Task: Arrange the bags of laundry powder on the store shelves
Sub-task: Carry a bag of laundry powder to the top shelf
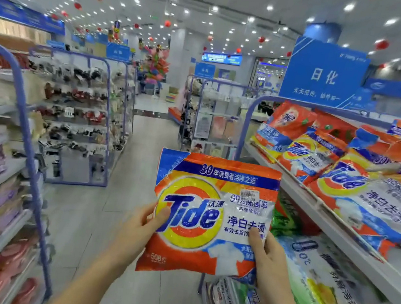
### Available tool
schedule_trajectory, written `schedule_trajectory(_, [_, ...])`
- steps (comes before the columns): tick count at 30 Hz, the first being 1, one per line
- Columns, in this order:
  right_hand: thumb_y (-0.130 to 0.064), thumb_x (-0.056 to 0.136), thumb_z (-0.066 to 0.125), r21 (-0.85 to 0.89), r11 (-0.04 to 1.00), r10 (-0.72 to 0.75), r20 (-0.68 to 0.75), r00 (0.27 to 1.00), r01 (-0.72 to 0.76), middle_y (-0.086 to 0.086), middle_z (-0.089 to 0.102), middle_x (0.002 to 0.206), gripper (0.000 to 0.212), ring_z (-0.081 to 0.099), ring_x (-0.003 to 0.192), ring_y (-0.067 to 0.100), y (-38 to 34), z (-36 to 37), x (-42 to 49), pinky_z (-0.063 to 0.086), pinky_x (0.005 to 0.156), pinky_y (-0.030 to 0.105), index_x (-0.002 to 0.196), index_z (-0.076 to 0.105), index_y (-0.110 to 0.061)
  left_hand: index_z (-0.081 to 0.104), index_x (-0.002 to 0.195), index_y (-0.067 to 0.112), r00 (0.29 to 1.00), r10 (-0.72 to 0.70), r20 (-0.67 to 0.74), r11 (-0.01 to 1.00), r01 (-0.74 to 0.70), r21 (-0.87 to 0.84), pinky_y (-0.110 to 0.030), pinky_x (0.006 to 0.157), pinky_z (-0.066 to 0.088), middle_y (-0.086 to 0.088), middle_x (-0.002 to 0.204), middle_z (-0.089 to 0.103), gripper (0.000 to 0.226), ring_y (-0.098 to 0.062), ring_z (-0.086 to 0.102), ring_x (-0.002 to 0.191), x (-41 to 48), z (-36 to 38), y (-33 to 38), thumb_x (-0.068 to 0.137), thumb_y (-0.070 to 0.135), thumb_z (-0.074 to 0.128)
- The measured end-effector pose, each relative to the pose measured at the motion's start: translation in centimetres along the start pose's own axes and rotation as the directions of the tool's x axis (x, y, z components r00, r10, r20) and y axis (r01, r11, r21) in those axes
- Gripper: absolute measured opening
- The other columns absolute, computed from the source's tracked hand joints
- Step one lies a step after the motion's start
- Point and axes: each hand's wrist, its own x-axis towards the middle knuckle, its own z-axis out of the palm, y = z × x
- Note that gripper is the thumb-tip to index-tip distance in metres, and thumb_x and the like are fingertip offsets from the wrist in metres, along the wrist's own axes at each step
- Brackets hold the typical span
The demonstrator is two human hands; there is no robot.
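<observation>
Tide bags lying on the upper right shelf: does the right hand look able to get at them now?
Probably not freely: the right hand grips the held Tide bag. The path to the shelved Tide bags looks open, though.

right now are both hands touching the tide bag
Touching. The head view shows the left hand with its thumb laid on the front of the Tide bag at its left edge, and the right hand with its thumb on the lower right.

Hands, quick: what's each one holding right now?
Left hand: grips the Tide bag by its lower left edge, thumb on the front.
Right hand: grips the same bag's lower right edge.
</observation>
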Motion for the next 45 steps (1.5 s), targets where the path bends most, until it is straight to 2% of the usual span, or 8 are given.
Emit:
schedule_trajectory(12, [-0.046,0.076,0.054,-0.155,0.986,-0.100,-0.300,0.949,0.055,0.002,0.075,0.088,0.040,0.072,0.075,0.022,2.0,-3.1,19.4,0.054,0.054,0.022,0.102,0.065,-0.018,0.063,0.099,0.029,0.953,0.119,0.278,0.992,-0.105,-0.067,-0.017,0.054,0.054,0.007,0.090,0.076,0.030,-0.015,0.073,0.077,27.3,5.2,-2.0,0.077,0.049,0.056])
schedule_trajectory(17, [-0.059,0.076,0.052,-0.308,0.951,-0.179,-0.465,0.867,0.031,0.014,0.064,0.081,0.047,0.063,0.076,0.031,1.3,-5.6,24.0,0.052,0.060,0.036,0.087,0.058,-0.014,0.067,0.094,0.028,0.882,0.201,0.426,0.980,-0.180,-0.089,-0.017,0.062,0.055,0.004,0.092,0.076,0.031,-0.014,0.073,0.081,35.5,10.3,-1.3,0.080,0.049,0.050])
schedule_trajectory(24, [-0.058,0.073,0.057,-0.355,0.935,-0.248,-0.614,0.749,0.018,-0.006,0.075,0.092,0.041,0.072,0.079,0.017,-1.9,-9.2,28.5,0.058,0.062,0.030,0.100,0.064,-0.028,0.065,0.094,0.026,0.779,0.248,0.575,0.968,-0.225,-0.113,-0.013,0.063,0.050,0.012,0.089,0.075,0.041,-0.001,0.069,0.080,43.9,19.7,1.2,0.080,0.057,0.043])
schedule_trajectory(29, [-0.042,0.092,0.052,-0.433,0.900,-0.342,-0.770,0.538,-0.048,-0.005,0.071,0.104,0.018,0.067,0.096,0.016,-4.0,-12.3,33.5,0.055,0.086,0.039,0.098,0.064,-0.030,0.060,0.084,0.019,0.708,0.249,0.661,0.955,-0.292,-0.047,-0.034,0.080,0.047,0.000,0.092,0.064,0.045,-0.019,0.060,0.092,50.3,27.9,3.3,0.095,0.055,0.034])
schedule_trajectory(33, [-0.042,0.098,0.042,-0.476,0.846,-0.381,-0.855,0.351,-0.240,0.006,0.048,0.141,0.047,0.046,0.128,0.023,-5.8,-14.5,37.6,0.037,0.106,0.043,0.136,0.043,-0.015,0.062,0.108,0.003,0.682,0.219,0.697,0.954,-0.301,-0.005,-0.042,0.097,0.042,-0.016,0.116,0.063,0.052,-0.033,0.055,0.113,53.8,34.5,4.8,0.100,0.046,0.033])
schedule_trajectory(36, [-0.044,0.099,0.035,-0.459,0.778,-0.411,-0.888,0.205,-0.429,0.016,0.040,0.145,0.060,0.038,0.132,0.034,-6.3,-15.3,39.9,0.033,0.101,0.042,0.145,0.022,-0.007,0.061,0.112,-0.004,0.693,0.281,0.664,0.929,-0.370,-0.007,-0.040,0.092,0.040,-0.025,0.120,0.060,0.055,-0.039,0.054,0.113,54.6,37.9,6.1,0.101,0.041,0.032])
schedule_trajectory(39, [-0.035,0.101,0.034,-0.468,0.703,-0.512,-0.855,0.075,-0.535,0.023,0.052,0.130,0.049,0.049,0.118,0.039,-6.4,-16.0,42.0,0.039,0.084,0.040,0.134,0.029,0.001,0.056,0.117,-0.004,0.696,0.315,0.645,0.919,-0.394,-0.023,-0.040,0.090,0.038,-0.027,0.123,0.057,0.052,-0.040,0.052,0.113,55.1,40.4,6.9,0.101,0.039,0.032])
schedule_trajectory(45, [-0.022,0.099,0.041,-0.432,0.510,-0.612,-0.790,0.039,-0.743,0.019,0.040,0.144,0.057,0.036,0.131,0.033,-4.4,-19.0,43.7,0.031,0.103,0.038,0.147,0.016,-0.005,0.046,0.117,0.004,0.700,0.440,0.562,0.847,-0.532,-0.001,-0.043,0.081,0.038,-0.027,0.116,0.060,0.029,-0.043,0.055,0.106,55.3,42.1,3.8,0.098,0.025,0.042])
